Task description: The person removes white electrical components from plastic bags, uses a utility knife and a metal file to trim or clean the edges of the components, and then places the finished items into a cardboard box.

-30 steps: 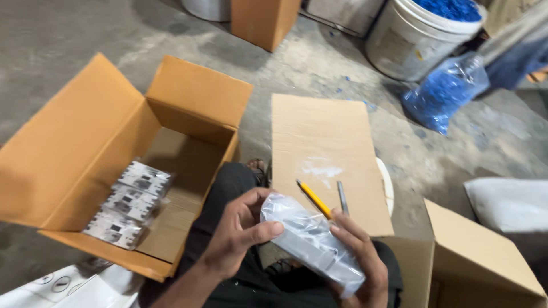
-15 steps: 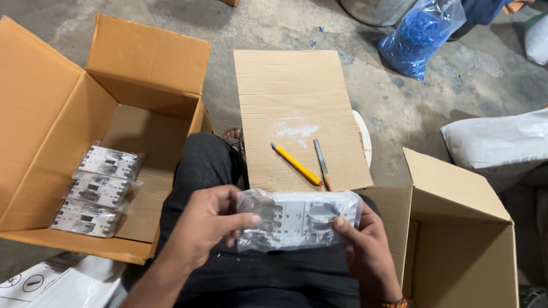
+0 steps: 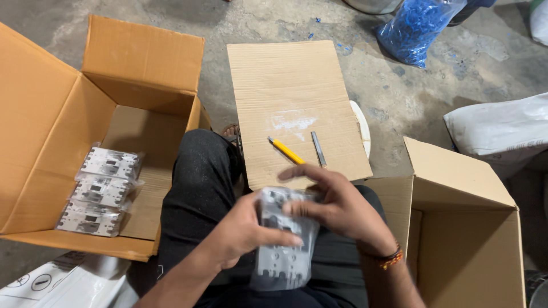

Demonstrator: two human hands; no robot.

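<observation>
Together, both hands [image 3: 297, 219] gripping crinkly clear-bagged grey plastic part [image 3: 282, 245], corrugated cardboard sheet [image 3: 294, 97] beyond

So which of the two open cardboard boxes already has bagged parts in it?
The open box on the person's left: three bagged grey-white parts lie stacked inside. The box on the right shows none in view.

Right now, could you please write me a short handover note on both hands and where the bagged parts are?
Left hand and right hand together grip one grey part in a clear bag over the lap.
Three bagged parts lie stacked in the open box on the left.
The open box on the right shows nothing inside.
A yellow pencil and a metal rod rest on the cardboard sheet.
</observation>
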